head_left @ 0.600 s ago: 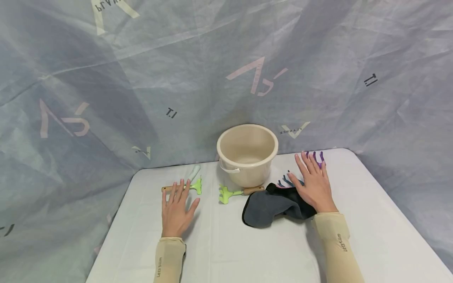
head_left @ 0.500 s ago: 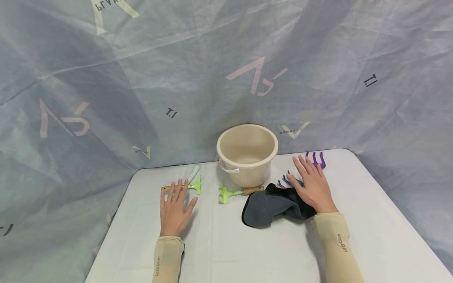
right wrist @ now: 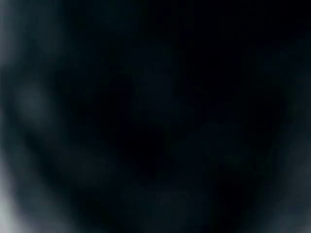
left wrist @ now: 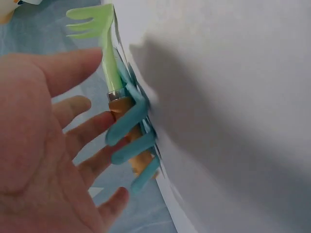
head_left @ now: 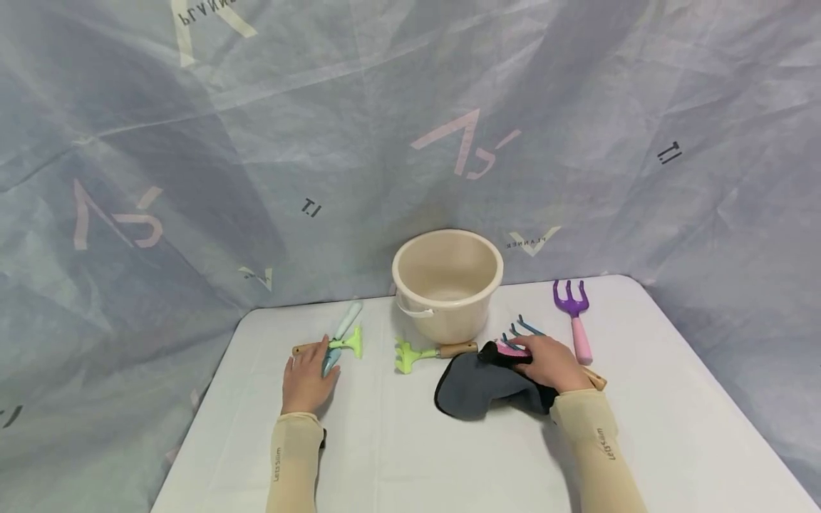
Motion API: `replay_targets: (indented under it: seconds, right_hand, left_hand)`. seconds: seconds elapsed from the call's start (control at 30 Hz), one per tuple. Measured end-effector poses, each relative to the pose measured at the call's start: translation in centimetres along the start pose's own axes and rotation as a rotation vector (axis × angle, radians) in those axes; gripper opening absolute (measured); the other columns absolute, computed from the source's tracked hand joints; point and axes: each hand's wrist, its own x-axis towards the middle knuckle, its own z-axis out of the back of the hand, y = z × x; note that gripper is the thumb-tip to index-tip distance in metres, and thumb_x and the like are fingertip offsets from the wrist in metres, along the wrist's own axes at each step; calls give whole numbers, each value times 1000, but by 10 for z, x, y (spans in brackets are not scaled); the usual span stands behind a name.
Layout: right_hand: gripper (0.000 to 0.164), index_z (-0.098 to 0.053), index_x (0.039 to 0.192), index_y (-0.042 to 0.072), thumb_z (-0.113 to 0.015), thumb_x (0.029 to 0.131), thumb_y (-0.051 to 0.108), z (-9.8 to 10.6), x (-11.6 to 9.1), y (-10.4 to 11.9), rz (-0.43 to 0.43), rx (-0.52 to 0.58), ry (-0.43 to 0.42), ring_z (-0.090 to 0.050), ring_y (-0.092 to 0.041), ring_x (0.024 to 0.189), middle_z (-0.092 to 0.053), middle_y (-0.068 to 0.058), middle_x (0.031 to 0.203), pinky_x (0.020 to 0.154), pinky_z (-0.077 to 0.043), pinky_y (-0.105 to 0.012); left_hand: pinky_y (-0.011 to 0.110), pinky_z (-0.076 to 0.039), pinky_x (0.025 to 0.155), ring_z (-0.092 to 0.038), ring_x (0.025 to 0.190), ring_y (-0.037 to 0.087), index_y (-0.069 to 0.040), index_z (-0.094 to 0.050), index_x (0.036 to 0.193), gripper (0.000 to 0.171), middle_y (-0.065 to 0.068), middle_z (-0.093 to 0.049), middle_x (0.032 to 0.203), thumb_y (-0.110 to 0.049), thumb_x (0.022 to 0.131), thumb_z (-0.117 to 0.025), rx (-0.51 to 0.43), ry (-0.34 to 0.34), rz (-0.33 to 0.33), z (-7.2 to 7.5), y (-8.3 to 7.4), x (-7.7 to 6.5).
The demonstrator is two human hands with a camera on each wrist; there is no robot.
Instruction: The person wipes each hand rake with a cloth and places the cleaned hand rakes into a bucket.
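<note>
My left hand (head_left: 308, 381) is lowered over a light-green hand rake (head_left: 348, 343) with a wooden handle and a teal fork (head_left: 330, 361) with a pale handle. In the left wrist view, the loosely bent fingers (left wrist: 97, 131) lie around the rake's handle and teal prongs (left wrist: 133, 148), and the thumb stands apart. My right hand (head_left: 554, 363) bends over a dark grey cloth item (head_left: 474, 388) with black trim and across a blue rake (head_left: 529, 326) whose wooden handle end shows beyond the hand. Its grip is hidden; the right wrist view is dark and blurred.
A beige bucket (head_left: 474, 313) with a white handle stands at the back of the white table (head_left: 410, 456). In front of it lies another light-green rake (head_left: 407, 354) with a wooden handle. At the right is a purple fork (head_left: 571, 305) with a pink handle.
Both hands have come down from spread-finger poses, and their fingers have bent. The left moved onto the tools; the right drew back to the cloth, uncovering the purple fork's pink handle.
</note>
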Motion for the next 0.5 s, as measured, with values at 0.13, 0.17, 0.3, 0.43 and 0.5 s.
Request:
replay_targets:
  seconds: [0.13,0.17,0.3,0.43,0.5]
  right_hand:
    - [21,-75,93,15,-66,75,6,-1,5,0,-32,-16,-59,-60,-26,76,-72,-10,87,71,-51,-49]
    - [17,-74,87,15,-65,76,6,-1,6,-1,-36,-23,-81,-59,-25,72,-72,-9,83,67,-50,-48]
    - [14,-66,71,13,-65,84,17,1,7,-3,-84,-17,-157,-57,-27,63,-68,-11,72,58,-46,-46]
    - [51,-57,60,9,-53,97,44,8,6,-1,-183,146,-172,-57,-26,59,-66,-14,69,55,-45,-41]
    - [63,-52,59,9,-44,99,56,15,3,4,-232,327,-136,-55,-24,59,-62,-11,67,56,-44,-37]
  left_hand:
    - [64,-26,113,-38,132,38,-8,-47,144,58,18,-50,140,-29,92,-63,-11,-62,7,0,1,0]
    - [64,-26,113,-38,132,37,-8,-51,140,54,18,-49,141,-28,92,-64,-16,-76,7,0,1,0]
    - [66,-24,113,-35,137,38,-9,-54,134,47,18,-45,148,-23,91,-66,-26,-90,-5,1,1,2]
    - [63,-21,117,-34,137,39,-7,-52,135,46,20,-51,140,-16,92,-64,-13,-91,-8,1,3,3]
    - [62,-19,118,-36,134,39,-5,-54,131,43,20,-53,131,-14,90,-66,-8,-105,4,1,3,2]
